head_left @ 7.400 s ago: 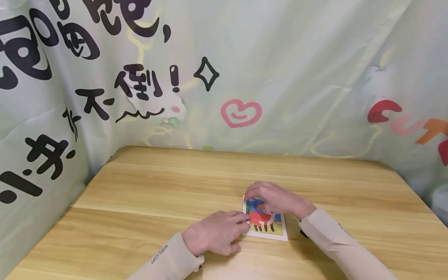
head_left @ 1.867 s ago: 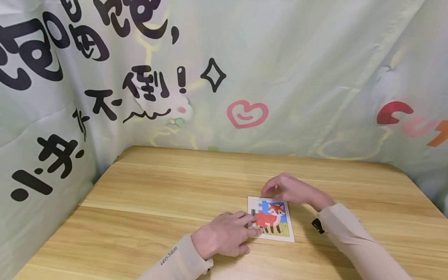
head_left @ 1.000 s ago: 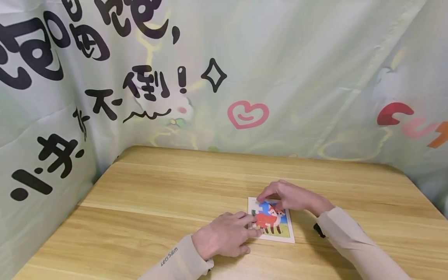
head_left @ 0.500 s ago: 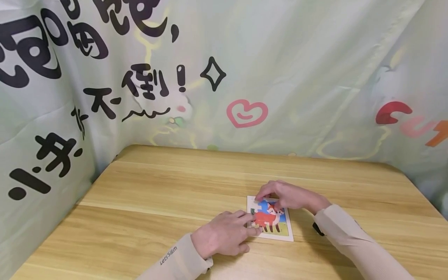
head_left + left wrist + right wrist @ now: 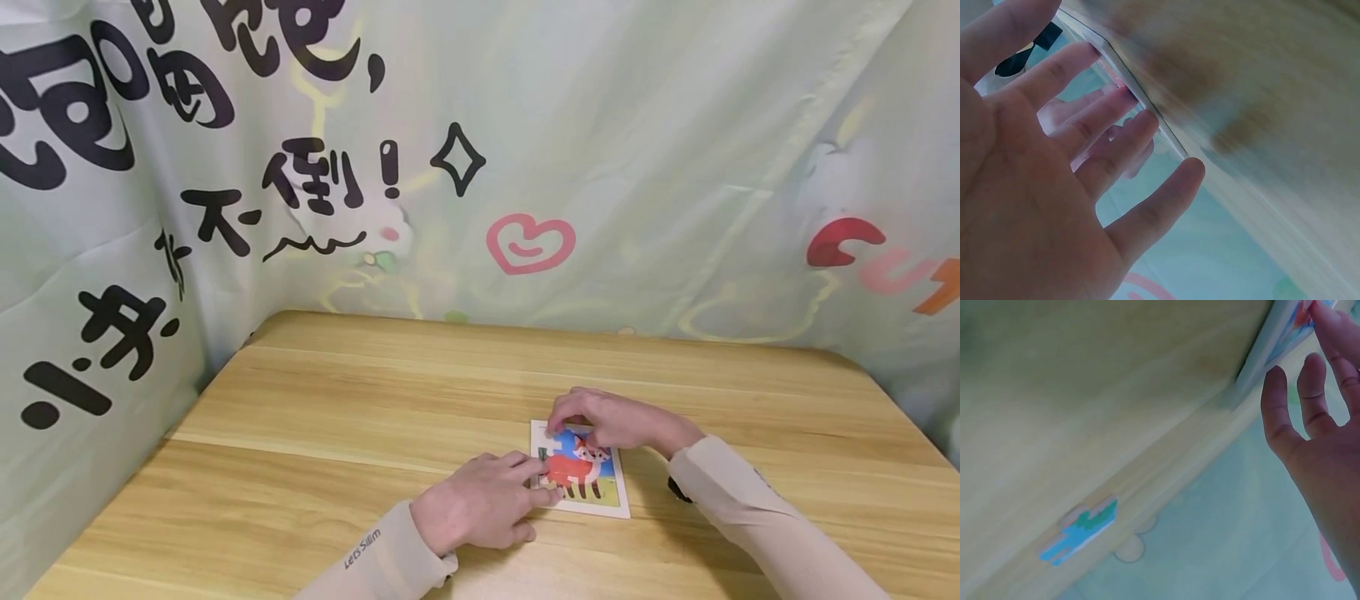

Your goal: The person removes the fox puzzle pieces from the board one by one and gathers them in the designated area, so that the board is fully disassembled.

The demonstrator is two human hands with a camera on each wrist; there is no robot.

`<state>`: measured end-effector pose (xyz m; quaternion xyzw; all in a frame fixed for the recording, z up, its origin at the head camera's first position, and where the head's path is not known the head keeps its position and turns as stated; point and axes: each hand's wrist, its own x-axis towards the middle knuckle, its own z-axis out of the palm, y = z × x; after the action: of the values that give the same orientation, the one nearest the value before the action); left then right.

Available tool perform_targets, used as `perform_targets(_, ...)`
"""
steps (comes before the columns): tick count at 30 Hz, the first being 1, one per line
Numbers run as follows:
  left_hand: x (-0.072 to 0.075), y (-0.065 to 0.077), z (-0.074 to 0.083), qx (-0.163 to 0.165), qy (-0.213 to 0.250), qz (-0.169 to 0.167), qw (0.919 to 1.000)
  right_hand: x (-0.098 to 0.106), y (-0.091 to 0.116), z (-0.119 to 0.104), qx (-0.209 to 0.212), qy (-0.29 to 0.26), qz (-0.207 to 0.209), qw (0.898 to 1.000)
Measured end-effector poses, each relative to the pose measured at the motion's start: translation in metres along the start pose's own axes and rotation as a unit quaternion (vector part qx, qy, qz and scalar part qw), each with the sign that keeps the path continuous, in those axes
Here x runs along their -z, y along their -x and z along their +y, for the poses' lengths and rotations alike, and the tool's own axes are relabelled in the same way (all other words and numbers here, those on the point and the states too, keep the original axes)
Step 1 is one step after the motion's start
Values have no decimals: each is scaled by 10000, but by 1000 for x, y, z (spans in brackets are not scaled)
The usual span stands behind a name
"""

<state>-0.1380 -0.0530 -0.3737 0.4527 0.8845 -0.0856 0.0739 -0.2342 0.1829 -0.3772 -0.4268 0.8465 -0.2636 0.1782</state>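
Observation:
A small white-bordered jigsaw puzzle (image 5: 622, 508) with a fox picture lies on the table. Its upper left corner shows a pale bare spot beside blue pieces. My left hand (image 5: 483, 502) lies at its left side, with straight, spread fingertips resting on the border and the picture. From above, my right hand (image 5: 622, 418) reaches over the upper edge, thumb and index finger bent on either side of a blue puzzle piece (image 5: 567, 438) by the fox's head, partly hidden under the hand. In the right wrist view a loose blue-and-green puzzle piece (image 5: 1082, 534) lies on the table, away from the puzzle.
The wooden table (image 5: 337, 400) has rounded far corners. A pale printed cloth (image 5: 637, 167) with dark lettering and a pink heart hangs behind it and along its left side.
Over the last seconds the upper left corner of the puzzle has become bare. My right hand has come from beyond the upper edge back onto the puzzle; my left hand stays in place.

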Motion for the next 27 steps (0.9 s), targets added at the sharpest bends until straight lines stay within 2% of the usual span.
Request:
perform_targets(17, 1, -2, 0, -69, -19, 75, 9999, -1, -4, 1, 235, 167, -27, 9996)
perform_targets(23, 2, -4, -2, -124, 14, 113, 9999, -1, 0, 1, 166, 133, 49, 9998)
perform_targets(27, 4, -7, -2, -187, 54, 280, 9994, -2, 1, 1, 140, 3, 63, 9999)
